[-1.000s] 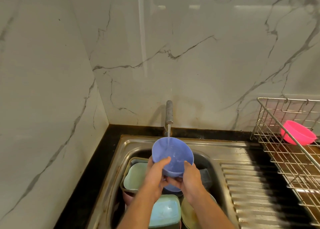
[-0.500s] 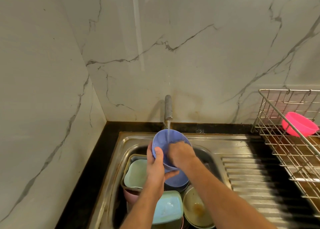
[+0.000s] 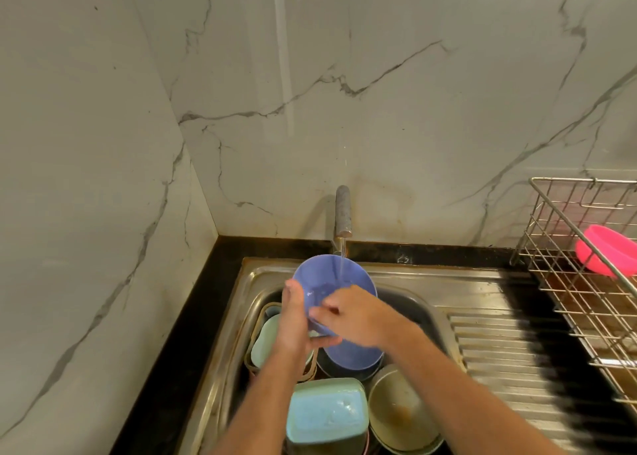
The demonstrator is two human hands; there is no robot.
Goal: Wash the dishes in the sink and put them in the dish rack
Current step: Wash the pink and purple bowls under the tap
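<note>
A: In the lower middle of the frame, above the stainless steel sink [image 3: 406, 282], a round blue-violet plastic bowl [image 3: 331, 279] is held tipped toward the grey metal tap [image 3: 343, 213]. Why that tilt?

B: So the thin stream of water [image 3: 342, 260] lands inside it. The left hand [image 3: 293, 320] grips the bowl's near-left rim, thumb over the edge, to keep it steady — the right hand [image 3: 351, 316] reaches into the bowl, its fingers bent against the inner wall, rubbing by the look of it. Whether it holds a sponge I cannot tell.

A: And the dishes underneath?

B: A second blue-violet bowl [image 3: 351, 354] sits just below, with a pale green square plastic container [image 3: 325, 413] and a beige round bowl [image 3: 400, 416] at the bottom edge, stacked in the basin to await their turn.

A: The rack?

B: The wire metal dish rack [image 3: 579, 303] stands at the right edge, beside the ribbed draining board [image 3: 499, 344], so drips run back. A pink plastic bowl [image 3: 606, 249] already lies in it — I judge the task barely begun.
</note>
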